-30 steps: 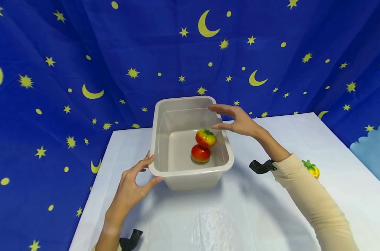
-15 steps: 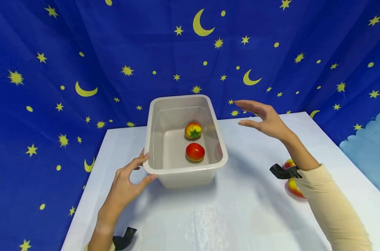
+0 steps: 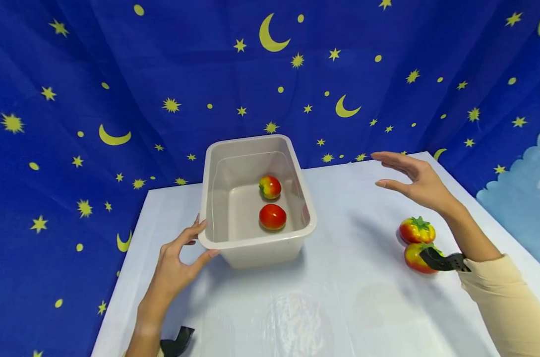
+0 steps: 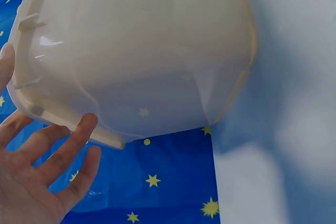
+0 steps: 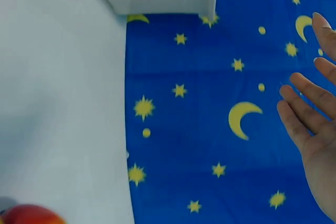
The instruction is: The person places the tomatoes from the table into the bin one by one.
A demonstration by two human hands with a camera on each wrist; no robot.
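A light grey plastic bin (image 3: 263,253) stands on the white table. My left hand (image 3: 173,270) grips its near left corner, thumb at the front rim and fingers along the left side. In the left wrist view, my fingers (image 4: 79,140) lie spread beside the rim. Inside the bin are a plain red round fruit (image 3: 272,217) and a red-and-yellow fruit (image 3: 270,187) with a green top. My right hand (image 3: 419,181) holds nothing; it hovers to the right of the bin with fingers extended and thumb apart.
Below my right wrist, two red-and-yellow fruits with green leafy tops, a farther one (image 3: 417,230) and a nearer one (image 3: 419,258), sit close together on the table (image 3: 341,297). A blue star-and-moon cloth (image 3: 185,59) hangs behind the table.
My right hand has moved right, away from above the bin. The red-and-yellow fruit in the bin has rolled off the red one toward the back. My left hand keeps its hold.
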